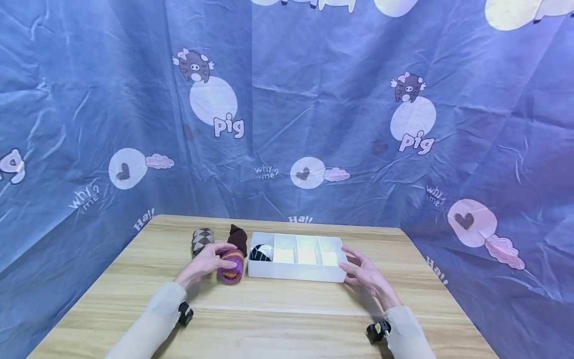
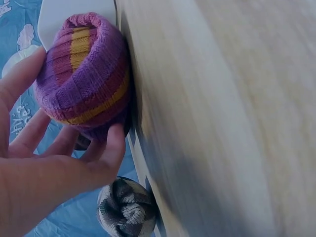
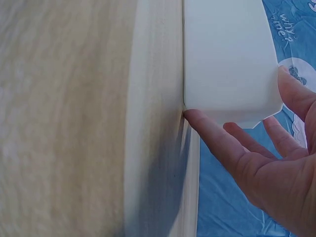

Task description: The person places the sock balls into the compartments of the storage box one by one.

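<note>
A rolled purple sock with orange stripes (image 1: pixel 231 266) lies on the table left of a white divided box (image 1: pixel 296 271). My left hand (image 1: pixel 210 260) holds it, thumb low on its side and fingers over it, as the left wrist view shows. At the box's right end, my right hand (image 1: pixel 365 273) grips the corner; the thumb touches the lower edge and a finger reaches the rim in the right wrist view. A black-and-white rolled sock (image 1: pixel 261 253) sits in the box's leftmost compartment. Behind the left hand are a dark brown sock (image 1: pixel 238 238) and a grey checkered rolled sock (image 1: pixel 203 239).
The wooden table (image 1: pixel 278 324) meets a blue patterned curtain (image 1: pixel 287 124) at the back and sides. Thin dividers split the box into a row of compartments. A small black camera is strapped to each wrist.
</note>
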Tool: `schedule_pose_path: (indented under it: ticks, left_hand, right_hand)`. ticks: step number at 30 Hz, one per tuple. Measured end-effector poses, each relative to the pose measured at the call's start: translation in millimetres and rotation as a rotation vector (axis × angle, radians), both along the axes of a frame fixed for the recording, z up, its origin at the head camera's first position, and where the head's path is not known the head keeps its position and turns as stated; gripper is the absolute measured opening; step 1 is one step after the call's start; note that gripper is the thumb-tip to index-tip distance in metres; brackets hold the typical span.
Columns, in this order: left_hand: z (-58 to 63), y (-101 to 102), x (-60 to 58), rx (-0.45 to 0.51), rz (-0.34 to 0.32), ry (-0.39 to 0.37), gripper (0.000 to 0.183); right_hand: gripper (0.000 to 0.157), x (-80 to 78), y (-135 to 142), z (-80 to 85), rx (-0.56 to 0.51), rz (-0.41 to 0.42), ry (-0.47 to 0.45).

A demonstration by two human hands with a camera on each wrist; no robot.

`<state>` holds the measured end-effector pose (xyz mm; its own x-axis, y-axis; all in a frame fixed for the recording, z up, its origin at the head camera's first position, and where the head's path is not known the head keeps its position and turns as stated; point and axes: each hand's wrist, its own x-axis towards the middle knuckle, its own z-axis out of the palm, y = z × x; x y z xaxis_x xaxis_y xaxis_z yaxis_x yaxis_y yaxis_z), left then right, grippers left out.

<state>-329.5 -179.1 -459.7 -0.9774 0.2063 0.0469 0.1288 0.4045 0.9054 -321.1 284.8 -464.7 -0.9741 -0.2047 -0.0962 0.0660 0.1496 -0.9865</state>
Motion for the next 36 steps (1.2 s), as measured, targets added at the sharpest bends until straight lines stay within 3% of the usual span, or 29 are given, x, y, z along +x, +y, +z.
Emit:
schedule_pose_path:
  ticks: [9, 27, 36]
  left_hand:
    - [3.1, -1.2, -1.8, 0.010, -0.062, 0.006, 0.054]
    - [5.4, -6.3, -3.7, 0.077, -0.062, -0.061, 0.053]
    - [20.6, -7.7, -8.5, 0.077, -0.024, -0.028, 0.053]
  right_hand:
    - [0.069, 0.3, 0.3, 1.7, 0.007, -0.004, -0.009]
    - [0.069, 1.2, -1.3, 3.7, 0.019, -0.009, -0.012]
    - [0.068, 2.1, -1.1, 5.9, 0.020, -0.007, -0.003]
